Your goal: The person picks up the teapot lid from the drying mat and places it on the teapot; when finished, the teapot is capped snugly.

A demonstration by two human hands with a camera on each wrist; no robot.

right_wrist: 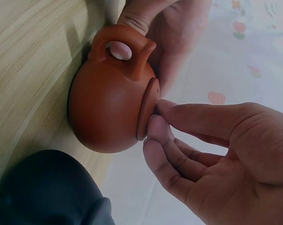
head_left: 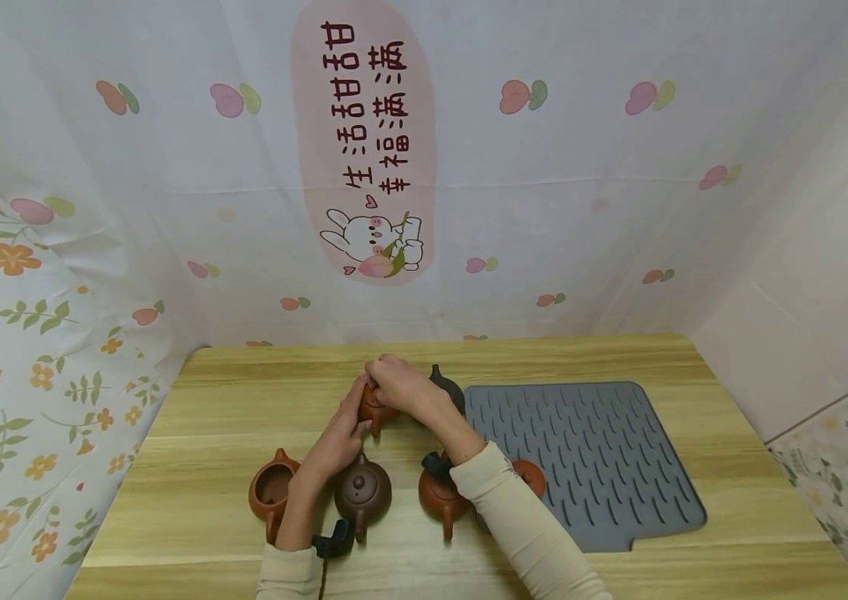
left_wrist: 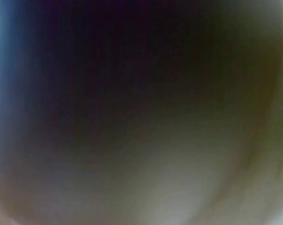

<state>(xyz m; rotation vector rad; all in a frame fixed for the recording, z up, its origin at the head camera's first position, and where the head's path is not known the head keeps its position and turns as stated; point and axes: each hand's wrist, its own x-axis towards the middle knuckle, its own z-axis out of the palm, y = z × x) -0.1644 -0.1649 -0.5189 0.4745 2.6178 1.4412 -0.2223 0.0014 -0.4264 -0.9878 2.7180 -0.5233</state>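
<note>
Pinching at the lid [right_wrist: 148, 110] of a small orange-red teapot [right_wrist: 106, 105], the right hand [head_left: 401, 385] bends over the top with thumb and fingertips drawn together, its arm slanting in from the lower right in a cream sleeve [head_left: 536, 542]. The left hand [head_left: 333, 442] reaches up from below and grips the same teapot from its left side; one of its fingertips shows through the ring of the handle [right_wrist: 118, 33]. The teapot is upright at the far middle of the bench [head_left: 191, 417], its lid at the mouth. The left wrist view is a dark blur, so the left hand's exact hold is probably only partly seen

On the cloth [head_left: 574, 208] behind, sideways dark red writing [head_left: 363, 108] reads 生活甜甜 and 幸福满满, above a cartoon rabbit [head_left: 371, 237]

Around the hands are more pots. A reddish pot [head_left: 278, 462] beside the left forearm has its mouth uncovered, showing the inner wall. A dark brown teapot [head_left: 362, 496] just right of that forearm wears its knobbed lid. A red-brown teapot [head_left: 444, 504] lies partly under the right wrist's camera [head_left: 434, 464], a black teapot [head_left: 450, 390] is half hidden behind the right hand, and an orange pot [head_left: 532, 477] shows past the sleeve, by the left edge of a grey mat [head_left: 589, 450]
</note>
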